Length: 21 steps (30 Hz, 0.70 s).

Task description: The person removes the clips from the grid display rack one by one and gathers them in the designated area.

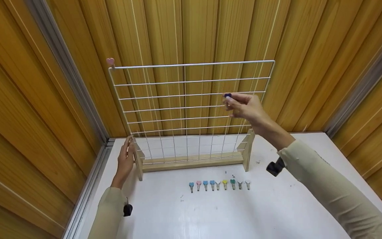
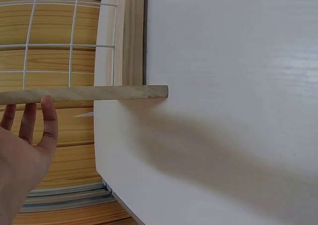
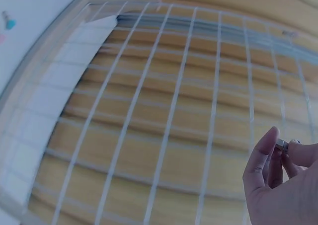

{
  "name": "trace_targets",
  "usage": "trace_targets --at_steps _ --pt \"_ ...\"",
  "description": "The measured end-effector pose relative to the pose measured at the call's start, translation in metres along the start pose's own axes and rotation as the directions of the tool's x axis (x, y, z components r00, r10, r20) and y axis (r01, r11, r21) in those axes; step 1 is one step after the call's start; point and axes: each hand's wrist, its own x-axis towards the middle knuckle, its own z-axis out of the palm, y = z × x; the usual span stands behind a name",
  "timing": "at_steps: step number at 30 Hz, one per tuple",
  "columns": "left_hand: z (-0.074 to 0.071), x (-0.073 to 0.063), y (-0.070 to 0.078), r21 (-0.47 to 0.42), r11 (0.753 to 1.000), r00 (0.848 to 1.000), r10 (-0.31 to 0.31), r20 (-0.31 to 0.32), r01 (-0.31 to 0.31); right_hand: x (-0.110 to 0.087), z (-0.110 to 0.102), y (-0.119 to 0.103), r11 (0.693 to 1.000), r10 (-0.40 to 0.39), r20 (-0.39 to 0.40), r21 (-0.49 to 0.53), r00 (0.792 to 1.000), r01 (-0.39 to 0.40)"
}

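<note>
My right hand (image 1: 247, 108) pinches a small clip with a dark blue heart-shaped head (image 1: 227, 95) between thumb and fingers, in front of the right part of a white wire grid rack (image 1: 191, 64). In the right wrist view the clip's metal end (image 3: 282, 144) shows between the fingertips. My left hand (image 1: 125, 158) has its fingertips against the outer face of the rack's left wooden side piece (image 2: 94, 93); its thumb is hidden in the left wrist view. A clip with a pink heart (image 1: 110, 61) sits at the grid's top left corner.
On the white table (image 1: 164, 212), several clips with coloured heads lie in a row in front of the rack, among them a yellow one (image 1: 224, 182) and a green one (image 1: 232, 182). Wood-patterned walls (image 1: 197, 30) rise behind and at both sides.
</note>
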Motion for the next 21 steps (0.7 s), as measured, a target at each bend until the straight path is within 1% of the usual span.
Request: trace_targets --at_steps 6,9,13,16,21 --pt "-0.002 0.0 0.002 0.017 1.0 1.0 -0.012 -0.001 0.012 -0.018 -0.048 0.039 0.995 0.079 -0.036 -0.06 0.996 -0.081" --pt "-0.002 0.0 0.002 0.012 1.0 1.0 -0.007 -0.006 0.007 -0.025 -0.066 0.058 0.99 0.103 -0.051 -0.09 0.993 -0.107" --pt "-0.002 -0.002 0.002 0.011 1.0 1.0 -0.004 0.003 0.004 -0.034 -0.089 0.088 0.979 0.117 -0.066 -0.158 0.991 -0.126" --pt "-0.002 -0.003 0.001 0.014 1.0 1.0 -0.011 0.019 0.011 -0.041 -0.104 0.113 0.966 0.145 -0.073 -0.205 0.987 -0.157" --pt "-0.001 -0.004 0.001 0.002 1.0 1.0 -0.009 0.022 0.009 -0.049 -0.121 0.152 0.952 0.199 -0.077 -0.222 0.977 -0.212"
